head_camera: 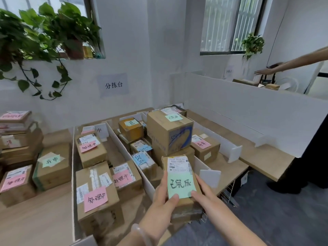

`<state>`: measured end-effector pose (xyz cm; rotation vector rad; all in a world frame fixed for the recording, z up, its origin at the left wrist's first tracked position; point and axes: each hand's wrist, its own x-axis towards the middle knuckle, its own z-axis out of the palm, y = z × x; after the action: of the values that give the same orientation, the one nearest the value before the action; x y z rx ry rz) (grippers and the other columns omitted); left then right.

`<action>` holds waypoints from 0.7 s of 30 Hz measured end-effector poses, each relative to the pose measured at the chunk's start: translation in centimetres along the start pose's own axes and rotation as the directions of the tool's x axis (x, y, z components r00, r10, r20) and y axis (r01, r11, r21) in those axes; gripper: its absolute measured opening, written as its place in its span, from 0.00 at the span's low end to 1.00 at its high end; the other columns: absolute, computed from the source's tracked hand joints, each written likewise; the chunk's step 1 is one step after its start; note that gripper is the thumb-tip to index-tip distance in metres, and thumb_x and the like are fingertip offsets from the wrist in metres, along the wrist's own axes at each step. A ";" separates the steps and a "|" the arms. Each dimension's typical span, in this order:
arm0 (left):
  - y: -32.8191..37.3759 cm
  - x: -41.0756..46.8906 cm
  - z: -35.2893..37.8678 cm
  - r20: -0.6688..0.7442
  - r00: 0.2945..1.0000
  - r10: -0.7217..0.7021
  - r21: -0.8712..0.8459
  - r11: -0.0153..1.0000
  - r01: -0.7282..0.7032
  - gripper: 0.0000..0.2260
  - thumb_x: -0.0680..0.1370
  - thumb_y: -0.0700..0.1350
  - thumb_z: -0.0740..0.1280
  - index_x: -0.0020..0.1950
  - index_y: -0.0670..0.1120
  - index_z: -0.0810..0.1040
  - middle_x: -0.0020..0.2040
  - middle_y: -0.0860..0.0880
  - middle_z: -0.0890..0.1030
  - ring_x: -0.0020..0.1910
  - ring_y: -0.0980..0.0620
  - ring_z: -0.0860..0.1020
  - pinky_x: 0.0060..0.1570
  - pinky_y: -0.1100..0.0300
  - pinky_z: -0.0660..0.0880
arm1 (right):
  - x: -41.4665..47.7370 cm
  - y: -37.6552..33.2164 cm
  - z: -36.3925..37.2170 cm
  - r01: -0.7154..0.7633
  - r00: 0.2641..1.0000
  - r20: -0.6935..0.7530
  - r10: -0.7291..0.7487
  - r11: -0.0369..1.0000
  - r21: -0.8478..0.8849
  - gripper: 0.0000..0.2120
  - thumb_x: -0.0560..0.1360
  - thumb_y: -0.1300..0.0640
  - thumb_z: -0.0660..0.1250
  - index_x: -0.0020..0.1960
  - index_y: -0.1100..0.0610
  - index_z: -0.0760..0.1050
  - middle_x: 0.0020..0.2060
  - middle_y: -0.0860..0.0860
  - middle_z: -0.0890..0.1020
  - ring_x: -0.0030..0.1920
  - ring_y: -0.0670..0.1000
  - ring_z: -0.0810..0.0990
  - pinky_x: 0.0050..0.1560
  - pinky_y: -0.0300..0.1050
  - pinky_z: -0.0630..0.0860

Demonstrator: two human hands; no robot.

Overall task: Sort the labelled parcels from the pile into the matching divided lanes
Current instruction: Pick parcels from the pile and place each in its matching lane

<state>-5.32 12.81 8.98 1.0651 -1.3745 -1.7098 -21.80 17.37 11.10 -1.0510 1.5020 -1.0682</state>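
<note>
I hold a small cardboard parcel with a green label [181, 185] in both hands, above the near end of the lanes. My left hand [163, 199] grips its left side and my right hand [204, 194] its right side. White dividers [124, 150] split the table into lanes. The left lane holds several boxes with pink labels [95, 198]. The middle lane holds parcels with blue labels [141, 158] and a large green-labelled box [170, 132]. A pile of parcels [19, 157] sits at the far left, with pink and green labels.
A box with a pink label [204, 146] lies right of the big box. A white partition [248, 118] borders the table on the right. Another person's arm [284, 66] reaches in at upper right, and their dark clothing [310, 157] stands beside the table. Plants hang at upper left.
</note>
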 end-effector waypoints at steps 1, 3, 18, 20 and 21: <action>-0.1 0.3 -0.2 -0.022 1.000 0.003 -0.018 1.000 -0.003 0.29 0.79 0.46 0.66 0.63 0.80 0.60 0.72 0.58 0.69 0.70 0.56 0.71 0.71 0.51 0.68 | 0.5 0.1 0.0 0.010 1.000 0.008 -0.009 1.000 -0.016 0.27 0.79 0.49 0.64 0.73 0.34 0.58 0.68 0.37 0.70 0.68 0.44 0.69 0.71 0.47 0.64; -0.5 1.2 -0.6 -0.076 0.997 -0.020 -0.022 1.000 0.018 0.28 0.80 0.46 0.66 0.61 0.81 0.63 0.71 0.58 0.69 0.68 0.52 0.73 0.67 0.47 0.72 | 1.6 0.2 0.1 0.014 1.000 0.008 -0.014 0.999 -0.036 0.27 0.79 0.48 0.64 0.74 0.34 0.59 0.68 0.36 0.69 0.68 0.43 0.69 0.70 0.46 0.66; 0.0 10.7 -7.3 -0.247 0.968 -0.033 -0.091 0.996 0.011 0.21 0.79 0.39 0.66 0.61 0.65 0.72 0.65 0.50 0.74 0.61 0.47 0.76 0.49 0.58 0.77 | 15.1 -1.0 3.7 -0.032 0.999 0.031 0.032 0.999 -0.011 0.11 0.75 0.46 0.66 0.56 0.35 0.75 0.58 0.38 0.79 0.59 0.43 0.77 0.61 0.47 0.76; -0.2 12.2 -8.5 -0.293 0.956 -0.010 -0.076 0.997 -0.013 0.21 0.77 0.40 0.68 0.60 0.66 0.73 0.65 0.50 0.74 0.61 0.47 0.77 0.52 0.56 0.78 | 16.1 -1.1 4.2 -0.010 0.999 0.038 0.011 0.999 -0.036 0.11 0.79 0.53 0.64 0.58 0.39 0.75 0.57 0.39 0.79 0.57 0.38 0.76 0.53 0.34 0.75; -0.3 12.9 -8.9 -0.319 0.948 -0.002 -0.061 0.998 -0.019 0.21 0.76 0.41 0.69 0.60 0.66 0.73 0.65 0.49 0.75 0.60 0.48 0.77 0.52 0.55 0.78 | 16.5 -1.0 4.1 0.000 0.999 0.038 0.002 0.998 -0.058 0.12 0.79 0.55 0.64 0.58 0.40 0.76 0.57 0.38 0.79 0.55 0.36 0.76 0.51 0.31 0.73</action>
<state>-2.76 -2.24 5.53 1.2355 -1.1110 -1.4857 -20.09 0.73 7.81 -1.1049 1.5112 -1.0035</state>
